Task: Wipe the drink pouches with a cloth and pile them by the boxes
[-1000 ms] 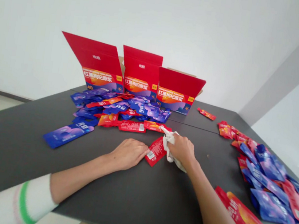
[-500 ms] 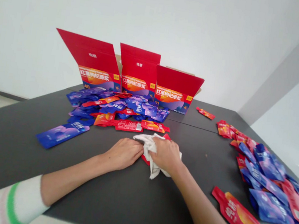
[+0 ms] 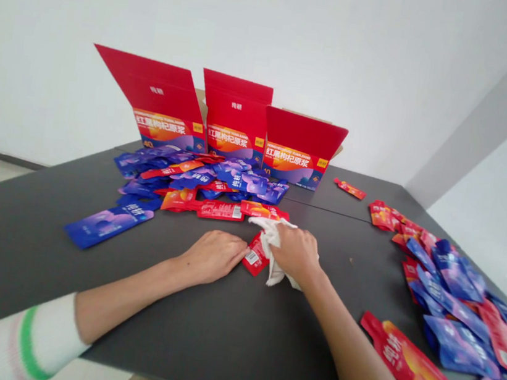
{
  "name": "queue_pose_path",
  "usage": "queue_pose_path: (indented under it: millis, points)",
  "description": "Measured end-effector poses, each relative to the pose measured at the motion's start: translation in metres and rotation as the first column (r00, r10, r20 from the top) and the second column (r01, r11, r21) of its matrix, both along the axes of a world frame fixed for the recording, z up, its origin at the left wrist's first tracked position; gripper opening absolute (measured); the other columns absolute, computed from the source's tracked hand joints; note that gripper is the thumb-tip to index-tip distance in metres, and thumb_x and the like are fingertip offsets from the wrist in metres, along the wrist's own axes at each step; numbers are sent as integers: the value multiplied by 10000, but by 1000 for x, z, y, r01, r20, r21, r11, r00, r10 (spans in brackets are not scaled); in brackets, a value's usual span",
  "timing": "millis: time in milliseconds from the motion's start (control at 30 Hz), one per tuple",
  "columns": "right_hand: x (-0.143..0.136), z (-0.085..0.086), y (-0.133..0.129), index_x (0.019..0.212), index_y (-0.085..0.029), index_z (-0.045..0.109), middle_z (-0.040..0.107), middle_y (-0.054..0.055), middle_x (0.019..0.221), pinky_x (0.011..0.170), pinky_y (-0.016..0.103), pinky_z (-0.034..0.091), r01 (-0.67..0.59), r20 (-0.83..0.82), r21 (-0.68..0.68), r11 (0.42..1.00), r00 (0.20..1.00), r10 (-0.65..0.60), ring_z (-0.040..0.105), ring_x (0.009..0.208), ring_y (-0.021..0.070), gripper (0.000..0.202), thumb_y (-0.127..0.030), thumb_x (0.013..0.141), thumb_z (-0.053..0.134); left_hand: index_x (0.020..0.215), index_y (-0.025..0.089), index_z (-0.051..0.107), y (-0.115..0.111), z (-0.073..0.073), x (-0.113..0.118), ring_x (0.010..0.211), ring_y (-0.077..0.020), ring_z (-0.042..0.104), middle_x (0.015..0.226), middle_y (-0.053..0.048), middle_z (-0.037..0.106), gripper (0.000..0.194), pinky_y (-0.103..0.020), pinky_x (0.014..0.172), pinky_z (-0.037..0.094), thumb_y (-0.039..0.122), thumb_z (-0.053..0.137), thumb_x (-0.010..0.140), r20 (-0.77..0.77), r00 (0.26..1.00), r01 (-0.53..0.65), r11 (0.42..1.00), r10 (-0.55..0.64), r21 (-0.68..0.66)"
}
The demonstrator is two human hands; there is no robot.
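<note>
A small red pouch [image 3: 254, 259] with a white barcode label lies on the dark table [image 3: 161, 321] between my hands. The fingertips of my left hand [image 3: 215, 257], pressed together, pin its left end down. My right hand [image 3: 297, 253] is closed on a crumpled white cloth [image 3: 276, 275], which lies over the right part of the pouch and hides it. Just beyond my hands, several red pouches [image 3: 220, 210] lie in front of a heap of blue pouches [image 3: 247, 182].
Three red boxes with raised lids stand at the back: left [image 3: 170, 132], middle [image 3: 229, 142] and right [image 3: 291, 165]. A lone blue pouch [image 3: 109, 224] lies left. Mixed pouches [image 3: 452, 272] spread along the right side, with a large red pouch [image 3: 420, 377] nearer me.
My right hand and the cloth have slid to the right and slightly away from me, uncovering the barcode end of the red pouch. My left hand stays at the pouch's end.
</note>
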State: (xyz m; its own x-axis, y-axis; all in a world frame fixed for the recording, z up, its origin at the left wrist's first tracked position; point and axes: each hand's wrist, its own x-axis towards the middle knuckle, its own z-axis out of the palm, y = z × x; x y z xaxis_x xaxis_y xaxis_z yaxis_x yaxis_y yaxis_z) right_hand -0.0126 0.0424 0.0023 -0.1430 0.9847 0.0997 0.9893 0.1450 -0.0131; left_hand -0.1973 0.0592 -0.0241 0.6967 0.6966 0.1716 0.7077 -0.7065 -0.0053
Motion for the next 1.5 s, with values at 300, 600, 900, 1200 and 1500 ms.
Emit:
queue_pose_path:
  millis: [300,600,900,1200,1500]
  points:
    - [20,-4,11,1073,-216,587,668,100,954,708,323,441,204,-62,-58,977,976,-208,634,868,243,348,-379,837,391,769,192,620,4,7,-6,772,-182,627,832,-49,683,434,-250,627,410,379,275,954,53,997,-63,998,62,21]
    - [42,-11,11,1043,-223,611,672,90,918,665,306,430,218,-152,-93,972,961,-230,631,837,233,385,-445,846,365,973,147,610,75,56,-93,877,-208,594,949,-92,648,380,-284,740,430,352,291,950,377,867,-469,793,328,388]
    - [44,-21,14,1158,-229,571,682,96,936,705,312,426,158,-153,-68,985,974,-167,633,883,246,419,-435,830,408,1081,178,602,118,37,-105,1091,-163,543,1154,-70,614,264,-310,975,408,217,434,882,200,973,-173,937,115,302]
    - [38,-15,7,1055,-237,611,679,107,940,710,329,421,125,-159,-98,987,977,-140,640,884,267,344,-389,808,427,1338,166,365,81,34,-60,1268,-206,386,1356,-118,433,450,-384,1062,315,349,364,927,289,956,-127,960,51,251]
    - [114,20,0,1047,-203,630,675,109,957,644,272,406,482,-248,-98,871,836,-490,632,863,231,438,-467,833,353,1431,258,193,85,27,55,1361,-311,207,1487,-133,233,828,-494,1063,210,681,454,769,-90,961,248,957,-263,-152]
